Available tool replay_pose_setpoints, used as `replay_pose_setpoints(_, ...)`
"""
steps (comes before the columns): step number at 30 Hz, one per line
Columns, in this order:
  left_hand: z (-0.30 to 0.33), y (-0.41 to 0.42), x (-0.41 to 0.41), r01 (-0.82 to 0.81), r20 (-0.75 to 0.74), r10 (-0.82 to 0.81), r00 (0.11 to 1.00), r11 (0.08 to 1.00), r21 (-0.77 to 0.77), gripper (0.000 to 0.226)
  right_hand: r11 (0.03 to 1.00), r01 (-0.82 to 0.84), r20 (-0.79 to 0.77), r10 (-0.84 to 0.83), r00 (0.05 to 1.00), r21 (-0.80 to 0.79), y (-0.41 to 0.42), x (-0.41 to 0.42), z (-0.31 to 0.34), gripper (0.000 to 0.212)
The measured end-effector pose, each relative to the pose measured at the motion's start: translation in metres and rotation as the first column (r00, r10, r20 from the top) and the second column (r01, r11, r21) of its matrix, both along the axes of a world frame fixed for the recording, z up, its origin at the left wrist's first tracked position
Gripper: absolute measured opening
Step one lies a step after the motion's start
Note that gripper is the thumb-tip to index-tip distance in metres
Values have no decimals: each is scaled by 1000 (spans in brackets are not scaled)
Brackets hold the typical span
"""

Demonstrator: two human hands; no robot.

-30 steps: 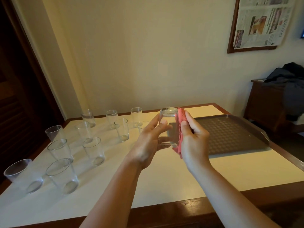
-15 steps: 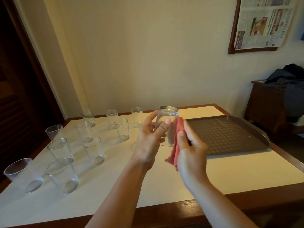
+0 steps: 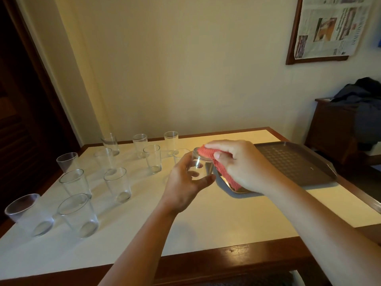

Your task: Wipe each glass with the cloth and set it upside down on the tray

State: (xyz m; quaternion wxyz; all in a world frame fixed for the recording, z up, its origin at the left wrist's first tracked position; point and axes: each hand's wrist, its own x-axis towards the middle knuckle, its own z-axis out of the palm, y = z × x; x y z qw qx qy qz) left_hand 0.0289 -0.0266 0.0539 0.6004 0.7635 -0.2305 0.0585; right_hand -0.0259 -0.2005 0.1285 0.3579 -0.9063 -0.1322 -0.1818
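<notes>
My left hand (image 3: 185, 182) grips a clear glass (image 3: 201, 165) in the air above the table, near the tray's left end. My right hand (image 3: 241, 164) holds a red cloth (image 3: 214, 159) and presses it over the top end and right side of that glass. The dark textured tray (image 3: 294, 162) lies on the table's right half with no glass visible on it; its left end is hidden behind my right hand. Several more clear glasses stand upright on the left half of the table, such as one glass (image 3: 118, 184) and another (image 3: 79, 215).
The white-topped table (image 3: 206, 219) has a brown wooden edge. A dark wooden cabinet (image 3: 334, 129) with dark clothing on it stands at the right. A framed newspaper (image 3: 329, 25) hangs on the wall. A dark doorway lies at the left.
My right hand has moved with the cloth from the glass's right side up over its top end. The glass sits lower in my left hand's grip.
</notes>
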Motion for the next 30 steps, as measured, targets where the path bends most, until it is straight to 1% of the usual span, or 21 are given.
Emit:
replay_pose_setpoints(2, -7, 3, 3, -37, 20, 37, 999, 999, 10, 59, 991, -32, 51, 39, 998, -132, 0, -5, -5, 35)
replay_pose_setpoints(3, -10, 3, 2, -39, 35, 38, 999, 999, 17, 61, 985, -40, 66, 52, 997, -167, -1, -7, -7, 35)
replay_pose_setpoints(7, -19, -4, -4, -28, 42, 24, 999, 996, 90, 65, 973, -2, 65, 17, 998, -229, -2, -2, -6, 31)
replay_pose_setpoints(9, -18, -4, -3, -46, 40, 43, 998, 995, 86, 65, 969, 0, 94, 24, 995, -247, 6, -4, -5, 30)
replay_pose_setpoints(11, -14, 1, 3, -58, 64, 55, 996, 997, 43, 64, 969, -13, 138, 49, 989, -249, 11, -11, -7, 33)
replay_pose_setpoints(13, -13, 6, 5, -58, 87, 54, 995, 997, 41, 62, 971, -17, 160, 57, 986, -239, 7, -14, -9, 34)
replay_pose_setpoints(17, -16, -3, -1, -25, 75, 20, 997, 997, 68, 64, 966, 42, 164, 0, 986, -254, 3, -1, -6, 25)
replay_pose_setpoints(20, -15, 2, 4, -41, 99, 38, 994, 999, 24, 62, 978, 8, 189, 33, 981, -209, 15, -6, -12, 32)
replay_pose_setpoints(22, -16, 9, 8, -47, 104, 45, 994, 999, 20, 63, 982, -17, 186, 52, 981, -185, 11, -11, -16, 34)
replay_pose_setpoints(24, -19, 8, 5, -43, 82, 39, 996, 998, 51, 64, 977, 13, 169, 24, 985, -211, 3, -4, -14, 29)
replay_pose_setpoints(26, -23, 0, 0, -29, 66, 26, 997, 998, 51, 64, 971, 39, 163, -1, 987, -234, 7, 2, -11, 27)
replay_pose_setpoints(30, -24, 2, 6, -43, 91, 44, 995, 999, -13, 63, 977, -34, 195, 77, 978, -213, 19, -8, -13, 34)
